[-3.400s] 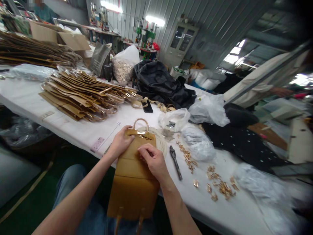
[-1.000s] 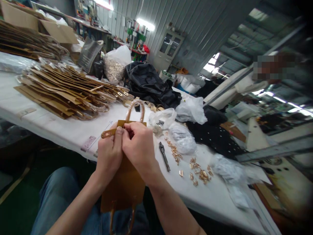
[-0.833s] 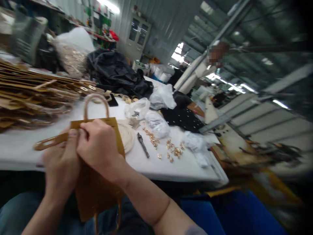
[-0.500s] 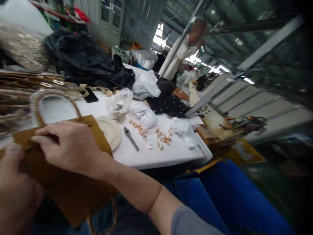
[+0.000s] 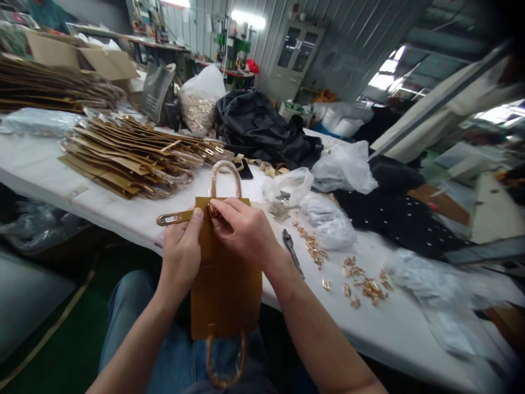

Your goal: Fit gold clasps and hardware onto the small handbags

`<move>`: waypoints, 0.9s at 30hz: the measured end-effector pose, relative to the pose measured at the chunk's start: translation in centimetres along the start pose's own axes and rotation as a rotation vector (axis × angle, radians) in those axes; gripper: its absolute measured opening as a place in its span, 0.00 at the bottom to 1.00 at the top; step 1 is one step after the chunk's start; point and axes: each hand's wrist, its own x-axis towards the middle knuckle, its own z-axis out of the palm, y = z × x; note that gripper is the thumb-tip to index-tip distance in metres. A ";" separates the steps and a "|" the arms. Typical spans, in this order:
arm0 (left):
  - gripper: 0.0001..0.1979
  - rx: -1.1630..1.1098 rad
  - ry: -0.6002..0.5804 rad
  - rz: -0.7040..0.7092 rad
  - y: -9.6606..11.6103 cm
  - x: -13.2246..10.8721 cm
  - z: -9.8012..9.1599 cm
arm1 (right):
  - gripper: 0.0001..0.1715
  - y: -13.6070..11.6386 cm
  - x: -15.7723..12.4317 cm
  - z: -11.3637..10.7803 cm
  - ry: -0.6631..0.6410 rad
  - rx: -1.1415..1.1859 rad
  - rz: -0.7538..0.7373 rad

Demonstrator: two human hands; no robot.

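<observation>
A tan handbag panel (image 5: 226, 303) hangs over my lap, with one plastic-wrapped handle (image 5: 227, 165) at its top and another handle (image 5: 225, 380) at the bottom. My left hand (image 5: 183, 253) grips a tan strap (image 5: 186, 215) at the panel's upper left edge, thumb on top. The strap's free end sticks out leftward and carries a gold oval fitting (image 5: 169, 219). Beside the thumb, my right hand (image 5: 246, 227) pinches a small gold metal fitting (image 5: 212, 210) against the panel near the handle's base. The right fingertips partly hide this fitting.
Pliers (image 5: 292, 253) lie on the white table (image 5: 283, 314), right of the bag. Gold fittings (image 5: 371, 287) are scattered farther right, near crumpled plastic bags (image 5: 330, 221). Stacked tan bag pieces (image 5: 135, 156) lie at the left. A black bag (image 5: 262, 123) sits behind.
The view has swung left, bringing the stacked pieces into sight. Both hands and the bag now appear near the middle. The right fingers show a gold fitting at the panel's top.
</observation>
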 end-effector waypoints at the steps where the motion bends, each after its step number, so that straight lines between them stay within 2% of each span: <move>1: 0.22 0.004 -0.003 0.003 0.2 -0.1 -0.1 | 0.19 0.1 -0.1 0.2 0.007 -0.009 -0.012; 4: 0.21 0.045 -0.018 0.007 1.0 -0.5 -0.5 | 0.18 0.3 0.0 0.4 0.008 0.016 -0.022; 10: 0.26 0.060 -0.012 0.063 2.3 -0.6 -0.8 | 0.16 0.0 0.3 0.3 0.010 0.057 -0.032; 16: 0.24 0.073 -0.030 0.085 2.5 -0.2 -0.7 | 0.16 -0.2 0.8 0.4 0.012 0.063 0.008; 23: 0.20 0.133 -0.020 0.130 1.9 -0.2 -0.8 | 0.08 -1.9 1.8 0.4 -0.116 -0.094 0.100; 27: 0.19 0.232 -0.012 0.140 1.5 -0.3 -0.9 | 0.10 -3.6 2.1 1.0 -0.187 -0.171 0.143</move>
